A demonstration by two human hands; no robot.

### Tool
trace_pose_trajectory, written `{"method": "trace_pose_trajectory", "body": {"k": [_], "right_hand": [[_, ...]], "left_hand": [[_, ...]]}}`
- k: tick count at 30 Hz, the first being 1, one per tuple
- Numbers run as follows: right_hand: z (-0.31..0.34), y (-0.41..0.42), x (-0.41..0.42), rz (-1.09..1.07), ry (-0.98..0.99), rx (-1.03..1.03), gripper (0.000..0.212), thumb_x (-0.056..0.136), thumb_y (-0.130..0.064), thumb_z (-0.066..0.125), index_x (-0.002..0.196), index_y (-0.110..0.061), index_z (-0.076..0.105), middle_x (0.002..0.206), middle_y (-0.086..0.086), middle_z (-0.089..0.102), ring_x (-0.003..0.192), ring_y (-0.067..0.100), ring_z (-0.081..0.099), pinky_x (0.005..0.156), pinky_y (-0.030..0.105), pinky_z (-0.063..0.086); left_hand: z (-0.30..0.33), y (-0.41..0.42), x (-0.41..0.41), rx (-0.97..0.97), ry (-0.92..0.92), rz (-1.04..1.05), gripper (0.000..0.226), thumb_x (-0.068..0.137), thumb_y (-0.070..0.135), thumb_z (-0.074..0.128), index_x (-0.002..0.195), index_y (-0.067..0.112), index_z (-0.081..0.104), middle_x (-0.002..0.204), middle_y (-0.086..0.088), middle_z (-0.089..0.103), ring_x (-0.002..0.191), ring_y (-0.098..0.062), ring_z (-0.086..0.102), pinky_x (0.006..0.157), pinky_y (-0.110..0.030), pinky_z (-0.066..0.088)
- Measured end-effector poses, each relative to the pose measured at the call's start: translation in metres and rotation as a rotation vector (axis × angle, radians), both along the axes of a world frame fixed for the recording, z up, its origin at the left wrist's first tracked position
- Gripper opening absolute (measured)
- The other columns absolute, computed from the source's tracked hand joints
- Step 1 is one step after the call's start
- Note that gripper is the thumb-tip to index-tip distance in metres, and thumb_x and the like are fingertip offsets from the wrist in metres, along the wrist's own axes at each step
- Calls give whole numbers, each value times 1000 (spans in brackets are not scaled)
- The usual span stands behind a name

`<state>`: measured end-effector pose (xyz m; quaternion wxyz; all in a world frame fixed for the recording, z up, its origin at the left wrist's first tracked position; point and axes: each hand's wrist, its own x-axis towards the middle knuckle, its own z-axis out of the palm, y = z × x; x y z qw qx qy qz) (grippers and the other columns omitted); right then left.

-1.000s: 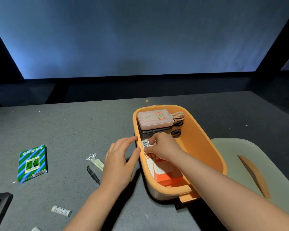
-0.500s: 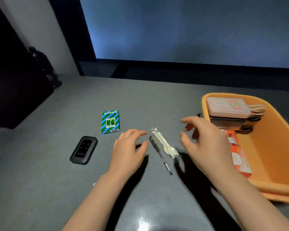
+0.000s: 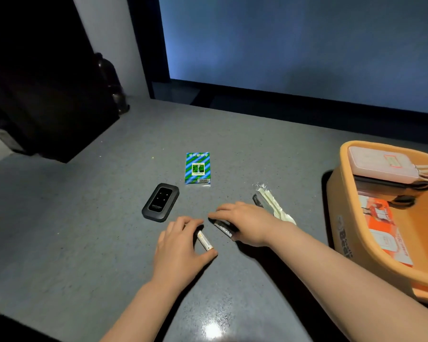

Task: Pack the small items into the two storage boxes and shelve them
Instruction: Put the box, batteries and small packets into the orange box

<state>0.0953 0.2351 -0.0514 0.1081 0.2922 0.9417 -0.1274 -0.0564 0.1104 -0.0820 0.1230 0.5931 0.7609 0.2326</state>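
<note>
Two small white labelled tubes lie on the grey table. My left hand curls its fingers and thumb round the nearer tube. My right hand covers the second tube, fingers curled over it. The orange storage box stands at the right and holds a pink power bank, a dark device under it and an orange-white packet. A green-blue striped box, a black pocket device and wrapped plastic cutlery lie loose on the table.
A dark pen lies beside the cutlery, mostly hidden behind my right hand. A large black object and a dark bottle stand at the back left. The table's front edge runs along the bottom left.
My right hand left the orange box and both hands came down on the two small tubes. The view swung left, so the box now sits at the right edge.
</note>
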Motion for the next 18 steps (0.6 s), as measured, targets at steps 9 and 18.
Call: {"method": "trace_pose_trajectory", "body": {"k": [9, 18], "right_hand": [[22, -12, 21, -208, 233, -47, 58, 83, -30, 71, 135, -22, 46, 127, -2, 50, 120, 16, 47, 96, 31, 41], [120, -32, 180, -755, 815, 77, 47, 67, -19, 84, 108, -31, 65, 90, -17, 62, 86, 6, 59, 69, 13, 46]], "left_hand": [[4, 13, 5, 77, -130, -25, 43, 56, 48, 72, 96, 32, 66, 89, 20, 57, 91, -7, 56, 80, -25, 43], [86, 81, 119, 293, -424, -295, 40, 64, 33, 81, 101, 34, 65, 98, 21, 60, 91, -1, 57, 77, -4, 35]]}}
